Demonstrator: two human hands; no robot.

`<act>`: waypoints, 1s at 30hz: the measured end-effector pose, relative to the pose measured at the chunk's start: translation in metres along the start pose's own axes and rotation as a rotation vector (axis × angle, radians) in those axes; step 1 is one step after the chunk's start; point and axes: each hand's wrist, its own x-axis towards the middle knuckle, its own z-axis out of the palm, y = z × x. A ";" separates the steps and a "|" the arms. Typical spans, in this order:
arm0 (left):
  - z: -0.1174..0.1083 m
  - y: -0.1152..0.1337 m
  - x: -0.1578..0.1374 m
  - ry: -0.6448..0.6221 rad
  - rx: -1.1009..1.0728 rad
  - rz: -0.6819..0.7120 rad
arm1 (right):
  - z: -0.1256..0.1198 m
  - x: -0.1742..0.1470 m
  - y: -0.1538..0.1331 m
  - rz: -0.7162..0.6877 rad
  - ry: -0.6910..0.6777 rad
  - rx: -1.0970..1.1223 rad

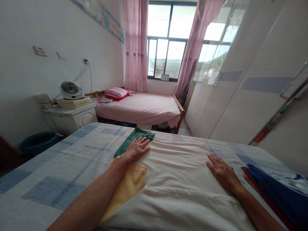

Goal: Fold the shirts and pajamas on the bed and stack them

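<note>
- Pale walls, a bright window between pink curtains and a second, pink-covered bed fill the upper part of the frame.
- Across the lower half spreads a near bed with a blue-and-white sheet; cream cloth lies over its centre, with yellow cloth and green cloth along its left side. Whether the three are one piece, I cannot tell.
- Dark blue folded fabric rests at the lower right, apart from the cream cloth.
- Smoothing the cream cloth flat looks like the step in hand; soft creases cross it between the hands.
- Working those creases out would call for light, flat pressure; gripping an edge would need curled fingers.
- Left hand: palm down, fingers extended and slightly spread, touching the green cloth and the cream edge, pinching nothing.
- Right hand: palm down at the cream cloth's right edge, fingers extended, thumb apart, clamped on nothing.
</note>
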 end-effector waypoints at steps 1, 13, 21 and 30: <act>0.000 0.000 0.000 0.002 -0.011 -0.002 | 0.001 0.000 0.002 -0.016 0.014 0.003; -0.031 -0.041 0.017 0.275 -0.197 -0.441 | -0.033 0.071 0.003 0.050 0.119 0.124; -0.031 -0.059 0.029 0.238 -0.563 -0.530 | -0.043 0.093 -0.013 0.052 0.072 0.091; -0.100 -0.048 -0.042 0.166 -1.034 -0.191 | -0.091 0.027 -0.003 -0.056 0.393 0.233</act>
